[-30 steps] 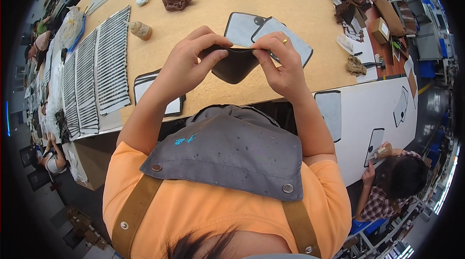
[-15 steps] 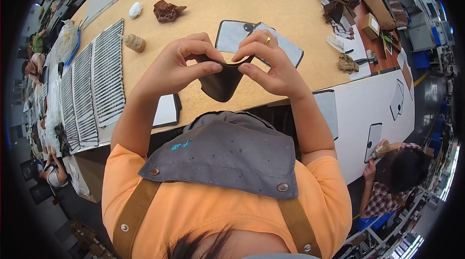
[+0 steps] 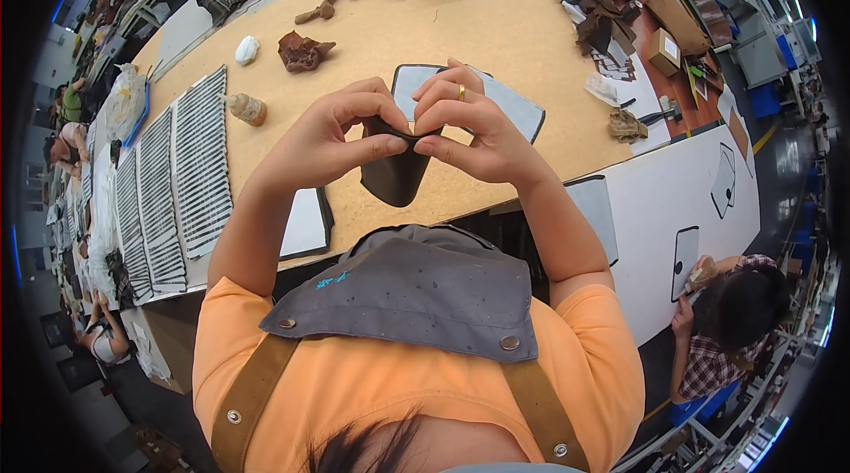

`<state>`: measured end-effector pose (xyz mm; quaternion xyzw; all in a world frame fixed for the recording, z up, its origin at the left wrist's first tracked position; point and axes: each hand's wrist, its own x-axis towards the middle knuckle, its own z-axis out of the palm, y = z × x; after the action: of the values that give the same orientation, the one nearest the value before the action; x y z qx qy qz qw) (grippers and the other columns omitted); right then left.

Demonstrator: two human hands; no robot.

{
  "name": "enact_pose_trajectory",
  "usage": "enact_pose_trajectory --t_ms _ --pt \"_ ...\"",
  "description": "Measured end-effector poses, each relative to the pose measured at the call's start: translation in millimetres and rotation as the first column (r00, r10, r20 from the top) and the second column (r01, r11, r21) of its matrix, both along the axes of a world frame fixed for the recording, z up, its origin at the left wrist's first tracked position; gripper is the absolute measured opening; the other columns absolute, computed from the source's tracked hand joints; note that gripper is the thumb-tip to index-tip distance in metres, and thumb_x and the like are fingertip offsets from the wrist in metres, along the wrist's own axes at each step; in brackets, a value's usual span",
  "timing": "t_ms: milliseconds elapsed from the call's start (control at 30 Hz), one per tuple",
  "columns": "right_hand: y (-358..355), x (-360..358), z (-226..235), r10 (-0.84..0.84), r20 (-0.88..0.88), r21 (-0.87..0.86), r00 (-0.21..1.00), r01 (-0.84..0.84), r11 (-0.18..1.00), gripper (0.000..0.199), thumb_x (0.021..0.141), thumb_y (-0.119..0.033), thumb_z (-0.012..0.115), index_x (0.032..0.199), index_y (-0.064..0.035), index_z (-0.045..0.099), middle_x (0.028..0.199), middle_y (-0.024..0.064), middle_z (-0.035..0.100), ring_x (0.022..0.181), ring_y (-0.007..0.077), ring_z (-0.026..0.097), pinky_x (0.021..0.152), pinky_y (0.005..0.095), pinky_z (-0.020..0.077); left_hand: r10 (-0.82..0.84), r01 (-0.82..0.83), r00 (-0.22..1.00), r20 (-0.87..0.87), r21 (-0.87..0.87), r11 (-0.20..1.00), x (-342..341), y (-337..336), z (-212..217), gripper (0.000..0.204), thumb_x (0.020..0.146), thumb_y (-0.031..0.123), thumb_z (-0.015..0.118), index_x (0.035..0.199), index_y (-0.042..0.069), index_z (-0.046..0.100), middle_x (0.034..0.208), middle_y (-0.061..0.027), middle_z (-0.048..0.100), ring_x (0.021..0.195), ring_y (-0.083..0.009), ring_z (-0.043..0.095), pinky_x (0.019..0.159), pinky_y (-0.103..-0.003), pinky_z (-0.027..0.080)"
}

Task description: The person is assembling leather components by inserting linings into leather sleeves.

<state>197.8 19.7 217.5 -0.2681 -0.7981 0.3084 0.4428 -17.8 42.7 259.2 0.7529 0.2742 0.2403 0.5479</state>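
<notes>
Both hands pinch the upper edge of a dark, leather-like piece [image 3: 394, 179] held up over the near part of the table. My left hand [image 3: 345, 132] grips it between thumb and forefinger. My right hand [image 3: 474, 132], with a ring on one finger, pinches the same edge close to the left fingertips. The piece bends into a curve and its rounded lower end hangs down. Behind the hands lie light grey panels with dark edges [image 3: 518, 110], partly covered by the right hand. Another white panel with a dark edge [image 3: 304, 223] lies near my left forearm.
Left on the table are rows of striped strips [image 3: 199, 163], a small bottle [image 3: 246, 109], a crumpled brown scrap [image 3: 304, 52] and a white lump [image 3: 247, 50]. A co-worker [image 3: 739, 314] handles a panel at the white table on the right. Brown scraps [image 3: 611, 30] lie far right.
My hands have drawn closer together, the right one moving left, so the gap along the pinched edge has narrowed. The dark piece now hangs slightly lower in view.
</notes>
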Motion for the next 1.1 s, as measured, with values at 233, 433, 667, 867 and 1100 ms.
enact_pose_trajectory --t_ms 233,433,667,867,1100 --pt "2 -3 -12 0.098 -0.117 -0.027 0.988 -0.102 0.994 0.007 0.077 -0.016 0.069 0.079 -0.0124 0.063 0.085 -0.0039 0.057 0.1 0.0151 0.047 0.105 0.045 0.0146 0.02 -0.022 1.0 0.018 0.119 0.993 6 -1 -1 0.012 0.076 0.013 0.07 0.08 0.005 0.063 0.077 0.0009 0.052 0.072 -0.0086 0.046 0.066 -0.022 0.037" --pt "8 12 -21 0.028 -0.027 -0.104 0.999 -0.031 0.994 0.007 0.077 -0.015 0.067 0.082 -0.0145 0.063 0.088 -0.0047 0.058 0.104 0.0132 0.05 0.107 0.0481 0.0122 0.071 -0.069 0.997 -0.023 0.077 0.995 1 -2 -3 0.012 0.075 0.013 0.07 0.079 0.004 0.063 0.078 0.0002 0.053 0.073 -0.0102 0.048 0.069 -0.023 0.037" --pt "-1 3 -16 -0.064 0.084 0.066 0.994 0.058 0.996 0.01 0.075 -0.018 0.07 0.081 -0.0133 0.064 0.087 -0.0049 0.059 0.1 0.0141 0.052 0.107 0.0492 0.0121 0.126 -0.095 0.988 -0.091 0.283 0.954 3 0 -10 0.011 0.076 0.013 0.069 0.081 0.005 0.063 0.079 -0.0002 0.056 0.082 -0.0103 0.049 0.074 -0.026 0.038" --pt "-7 6 -28 -0.152 0.022 -0.136 0.988 0.154 0.979 0.008 0.075 -0.018 0.069 0.079 -0.0119 0.064 0.084 -0.0023 0.059 0.099 0.0142 0.052 0.107 0.0465 0.0136 0.18 -0.172 0.983 0.024 -0.18 0.968 -12 2 -33 0.014 0.079 0.015 0.068 0.087 0.005 0.061 0.083 0.0015 0.058 0.082 -0.0067 0.051 0.072 -0.022 0.041" --pt "-7 -5 -35 -0.203 0.027 -0.078 0.979 0.205 0.976 0.006 0.076 -0.017 0.068 0.079 -0.0119 0.067 0.079 -0.0028 0.059 0.094 0.0138 0.054 0.106 0.0443 0.0164 0.236 -0.204 0.968 0.089 -0.272 0.94 -3 -6 -39 0.015 0.081 0.016 0.067 0.089 0.005 0.06 0.08 0.003 0.058 0.075 -0.0043 0.051 0.066 -0.019 0.042"
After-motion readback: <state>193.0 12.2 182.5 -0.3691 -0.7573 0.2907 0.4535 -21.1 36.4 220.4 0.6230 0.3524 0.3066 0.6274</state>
